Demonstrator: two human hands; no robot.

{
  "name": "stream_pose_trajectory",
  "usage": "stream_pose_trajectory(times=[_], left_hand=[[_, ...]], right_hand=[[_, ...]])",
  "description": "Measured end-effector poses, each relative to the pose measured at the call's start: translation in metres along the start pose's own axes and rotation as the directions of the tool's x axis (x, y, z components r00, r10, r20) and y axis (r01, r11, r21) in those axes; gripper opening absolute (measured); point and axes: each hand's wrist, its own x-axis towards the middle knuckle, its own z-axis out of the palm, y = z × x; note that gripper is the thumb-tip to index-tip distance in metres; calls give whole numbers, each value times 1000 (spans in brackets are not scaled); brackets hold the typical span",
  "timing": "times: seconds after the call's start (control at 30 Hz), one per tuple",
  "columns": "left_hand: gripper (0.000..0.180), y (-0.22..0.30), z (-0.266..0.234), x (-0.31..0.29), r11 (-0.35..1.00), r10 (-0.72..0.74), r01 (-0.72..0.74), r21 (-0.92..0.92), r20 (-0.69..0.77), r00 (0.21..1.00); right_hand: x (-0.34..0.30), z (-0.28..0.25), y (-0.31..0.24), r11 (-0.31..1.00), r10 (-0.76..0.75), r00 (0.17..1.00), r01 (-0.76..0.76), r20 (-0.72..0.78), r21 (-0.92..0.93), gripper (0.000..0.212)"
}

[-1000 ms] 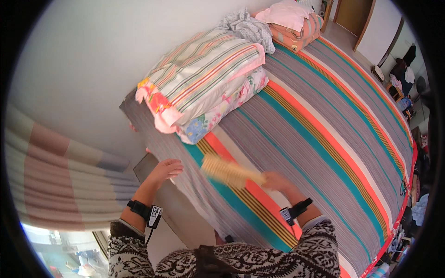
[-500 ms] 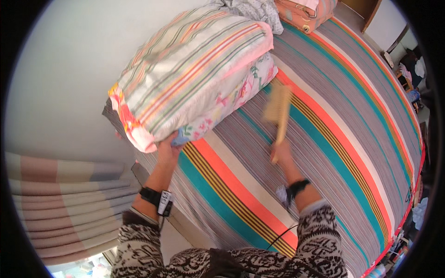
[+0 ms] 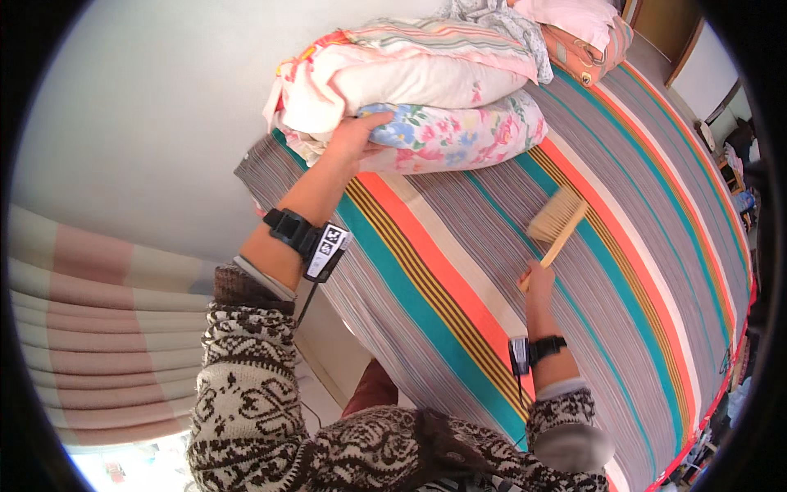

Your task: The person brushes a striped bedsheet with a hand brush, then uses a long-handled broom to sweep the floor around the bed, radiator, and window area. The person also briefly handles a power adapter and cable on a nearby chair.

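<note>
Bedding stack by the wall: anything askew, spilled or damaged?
Slightly askew: the upper striped quilt hangs loose and rumpled at its left end, near the left hand on the floral bedding. No visible spill or damage.

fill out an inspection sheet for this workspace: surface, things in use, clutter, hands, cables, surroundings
surface: striped bedspread
things in use: yellowish brush; folded floral bedding under white-and-striped bedding
clutter: crumpled grey cloth; pink pillow on folded orange bedding; mixed items along the right
hands: left hand on the floral bedding, grip unclear; right hand, fingers around the brush handle
cables: black cable at left wrist, another at right
surroundings: white wall, curtain, brown door
</note>
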Motion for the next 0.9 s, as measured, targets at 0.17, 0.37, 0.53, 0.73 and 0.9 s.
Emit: stream_pose_trajectory(times=[0.17, 0.37, 0.53, 0.73, 0.9], left_hand=[[42, -3, -10, -10, 998, -53, 49, 29, 160, 986], [41, 8, -26, 9, 997, -76, 72, 24, 353, 933], [44, 19, -41, 44, 968, -249, 234, 95, 505, 827], [44, 11, -25, 23, 943, -258, 334, 0, 633, 729], [44, -31, -30, -1, 957, -160, 277, -88, 635, 755]], right_hand=[[-34, 142, 82, 994, -71, 991, 79, -110, 71, 11], [-180, 301, 158, 569, 430, 311, 635, 848, -522, 36], [-166, 383, 93, 356, -186, 660, 736, 728, -576, 40], [-176, 396, 92, 604, 34, 332, 745, 943, -284, 31], [-210, 285, 78, 194, 129, 272, 936, 953, -294, 20]])
